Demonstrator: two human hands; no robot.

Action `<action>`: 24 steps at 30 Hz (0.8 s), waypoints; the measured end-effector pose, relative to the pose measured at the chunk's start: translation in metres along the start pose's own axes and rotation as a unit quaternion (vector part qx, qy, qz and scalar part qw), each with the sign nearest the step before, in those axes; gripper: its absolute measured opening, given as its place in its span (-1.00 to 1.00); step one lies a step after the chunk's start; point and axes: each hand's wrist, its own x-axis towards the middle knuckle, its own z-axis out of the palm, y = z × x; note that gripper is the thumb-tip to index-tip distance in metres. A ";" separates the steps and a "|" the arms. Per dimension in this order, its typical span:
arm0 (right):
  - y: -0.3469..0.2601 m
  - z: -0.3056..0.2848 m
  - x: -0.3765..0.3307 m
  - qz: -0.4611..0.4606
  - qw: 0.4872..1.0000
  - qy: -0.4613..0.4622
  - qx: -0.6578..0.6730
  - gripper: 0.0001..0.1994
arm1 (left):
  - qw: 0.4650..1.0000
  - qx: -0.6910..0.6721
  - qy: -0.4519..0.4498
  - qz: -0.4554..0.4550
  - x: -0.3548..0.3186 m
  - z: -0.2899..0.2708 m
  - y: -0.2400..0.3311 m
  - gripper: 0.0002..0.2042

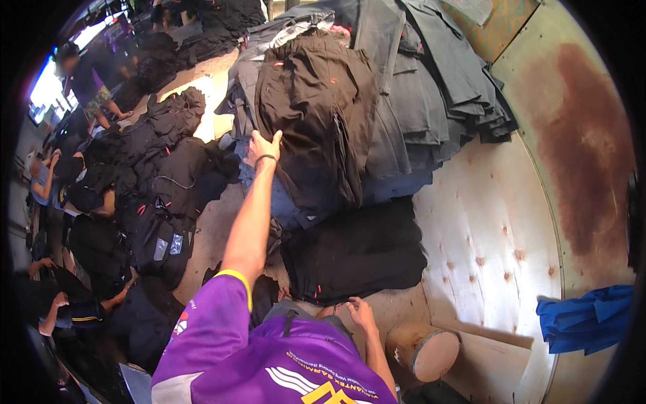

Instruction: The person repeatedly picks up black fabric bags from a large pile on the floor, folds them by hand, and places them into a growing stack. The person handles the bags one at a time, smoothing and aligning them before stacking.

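Observation:
A pair of black trousers (316,94) with an elastic waist and small red tags lies on top of a high pile of grey and dark trousers (417,87). My left hand (264,148) is stretched forward against their left edge, thumb apart from the fingers, with a dark band on the wrist. My right hand (361,314) hangs low, close to my body, its fingers loosely bent and apart with nothing visible in them. Just beyond it, below the high pile, lies a flat stack of black garments (356,256).
Heaps of black garments (161,148) cover the left side. Several people work there, one standing person (91,84) farther back. A round wooden stool or drum (434,353) stands by my right arm. Pale panels (478,236) and a blue cloth (585,320) are at the right.

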 end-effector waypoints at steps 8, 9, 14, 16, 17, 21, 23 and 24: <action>0.006 0.016 -0.011 -0.005 0.997 -0.057 -0.045 -0.56 | 0.962 0.039 0.137 0.235 0.029 -0.026 -0.023 -0.68; 0.005 0.016 -0.009 0.007 0.997 -0.053 -0.052 -0.55 | 0.959 -0.018 0.123 0.254 0.026 -0.021 -0.019 -0.65; -0.008 0.014 -0.005 -0.007 0.998 -0.067 -0.018 -0.56 | 0.988 -0.015 -0.026 0.153 0.009 -0.012 0.009 -0.67; -0.018 0.008 -0.010 -0.009 0.998 -0.064 -0.004 -0.57 | 0.966 -0.023 0.044 0.253 0.001 -0.022 0.022 -0.74; -0.027 0.004 -0.013 -0.009 0.998 -0.061 0.007 -0.57 | 0.951 -0.046 0.090 0.291 -0.007 -0.031 0.028 -0.76; -0.083 -0.017 -0.025 -0.078 0.994 -0.047 0.057 -0.55 | 0.873 -0.172 0.118 0.440 -0.080 -0.079 0.048 -0.75; -0.123 -0.027 -0.023 -0.149 0.984 -0.038 0.088 -0.56 | 0.838 -0.188 0.104 0.501 -0.146 -0.106 0.049 -0.77; -0.143 -0.030 -0.020 -0.165 0.981 -0.041 0.090 -0.56 | 0.836 -0.188 0.050 0.513 -0.184 -0.119 0.046 -0.78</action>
